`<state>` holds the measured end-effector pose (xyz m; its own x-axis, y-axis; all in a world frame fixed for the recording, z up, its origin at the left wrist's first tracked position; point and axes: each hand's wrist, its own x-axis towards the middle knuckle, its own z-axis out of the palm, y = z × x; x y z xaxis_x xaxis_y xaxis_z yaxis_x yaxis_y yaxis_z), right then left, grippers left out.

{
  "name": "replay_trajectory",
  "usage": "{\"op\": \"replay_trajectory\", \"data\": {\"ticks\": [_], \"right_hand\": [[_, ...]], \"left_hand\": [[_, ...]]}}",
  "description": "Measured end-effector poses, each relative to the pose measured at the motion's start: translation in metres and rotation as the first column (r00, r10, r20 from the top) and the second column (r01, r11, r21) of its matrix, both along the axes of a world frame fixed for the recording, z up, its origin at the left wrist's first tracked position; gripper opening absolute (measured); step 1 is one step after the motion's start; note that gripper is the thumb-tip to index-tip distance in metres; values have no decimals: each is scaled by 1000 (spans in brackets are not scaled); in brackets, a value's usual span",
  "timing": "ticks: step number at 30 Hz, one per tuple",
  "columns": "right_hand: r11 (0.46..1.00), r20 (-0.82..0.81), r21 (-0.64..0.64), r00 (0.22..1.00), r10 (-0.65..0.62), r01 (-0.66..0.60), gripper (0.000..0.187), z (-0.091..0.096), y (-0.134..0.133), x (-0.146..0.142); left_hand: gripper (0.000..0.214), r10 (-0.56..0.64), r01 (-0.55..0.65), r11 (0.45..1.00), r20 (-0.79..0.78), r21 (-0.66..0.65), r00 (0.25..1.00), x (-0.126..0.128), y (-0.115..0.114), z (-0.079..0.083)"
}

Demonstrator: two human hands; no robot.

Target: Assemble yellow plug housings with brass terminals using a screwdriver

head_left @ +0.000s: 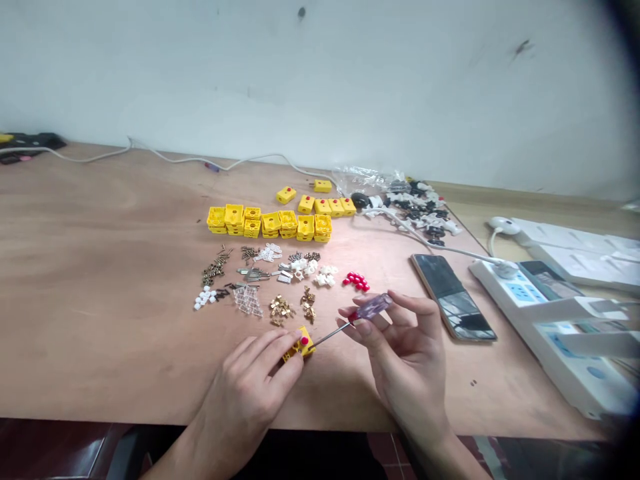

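My left hand [257, 377] is closed on a small yellow plastic housing [305, 333] with a red button on it, holding it at the table near the front edge. In my right hand [407, 353] is a screwdriver [373, 307] with a clear purplish handle and a red collar. Its thin metal shaft slants down to the left, and the tip meets the right side of the yellow housing. Just beyond my hands lie brass contacts [281, 307], clear plastic pieces [248, 301] and red buttons [356, 281].
Stacked yellow housings [270, 223] stand farther back, with yellow units with red buttons [327, 207] behind them. Small screws, metal and white parts [300, 268] lie in heaps. To the right are a phone [453, 297], a white power strip [520, 293] with a cable, and black-and-white parts [425, 207].
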<state>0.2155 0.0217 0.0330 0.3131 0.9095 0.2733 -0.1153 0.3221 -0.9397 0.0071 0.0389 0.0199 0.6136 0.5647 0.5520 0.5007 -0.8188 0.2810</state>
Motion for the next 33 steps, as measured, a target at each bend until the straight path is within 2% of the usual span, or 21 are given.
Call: {"op": "replay_trajectory", "data": {"ticks": [11, 19, 27, 33], "right_hand": [[1000, -21, -4, 1000, -15, 15, 35, 0, 0, 4], [999, 23, 11, 999, -32, 31, 38, 0, -1, 3], [984, 190, 176, 982, -4, -30, 53, 5, -8, -1], [957, 371, 235, 926, 72, -168, 74, 10, -14, 2]], "left_hand": [[26, -9, 10, 999, 14, -38, 1000, -1, -1, 1], [28, -10, 11, 999, 4, -30, 1000, -1, 0, 1], [30, -24, 24, 1000, -1, 0, 1000, 0, 1, 1], [28, -37, 37, 999, -12, -9, 999, -2, 0, -1]]}}
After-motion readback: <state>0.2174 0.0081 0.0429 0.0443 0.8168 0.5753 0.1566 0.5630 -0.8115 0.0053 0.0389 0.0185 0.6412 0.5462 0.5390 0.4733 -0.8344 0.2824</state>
